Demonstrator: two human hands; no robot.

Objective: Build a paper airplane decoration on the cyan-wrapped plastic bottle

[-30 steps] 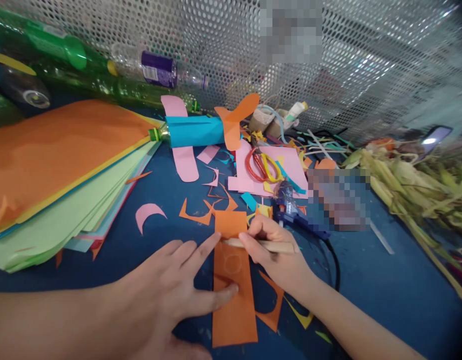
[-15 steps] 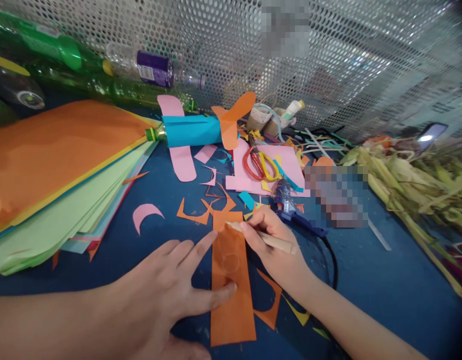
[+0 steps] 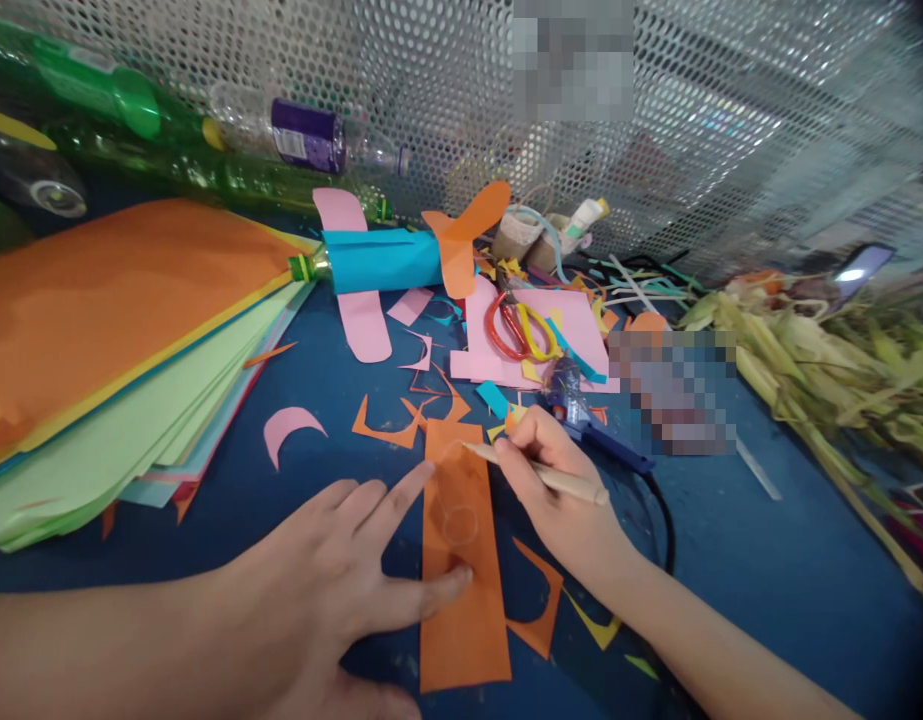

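Observation:
An orange paper strip (image 3: 465,620) lies upright in front of me with a faint circle and curved lines drawn on it. My left hand (image 3: 356,560) rests on its left side, fingers apart, index fingertip and thumb touching the paper. My right hand (image 3: 558,480) grips a pale pen (image 3: 573,483), its tip on the strip's upper right part. Beyond the strip lies a bottle wrapped in blue paper (image 3: 386,262), with pink wing shapes (image 3: 366,330) and orange petal-like pieces (image 3: 461,250) at its right end.
Coloured sheets (image 3: 131,330) are stacked left. Red-and-yellow scissors (image 3: 510,330) lie on pink paper (image 3: 581,310), beside a blue glue gun (image 3: 603,440) with a black cable. Bottles (image 3: 307,135) line the mesh partition (image 3: 431,60). Dried husks (image 3: 806,370) lie right, and paper scraps (image 3: 536,610) surround the strip.
My right hand and the pen have shifted slightly right, and the pen tip moved right across the top of the strip. My left hand stays in place.

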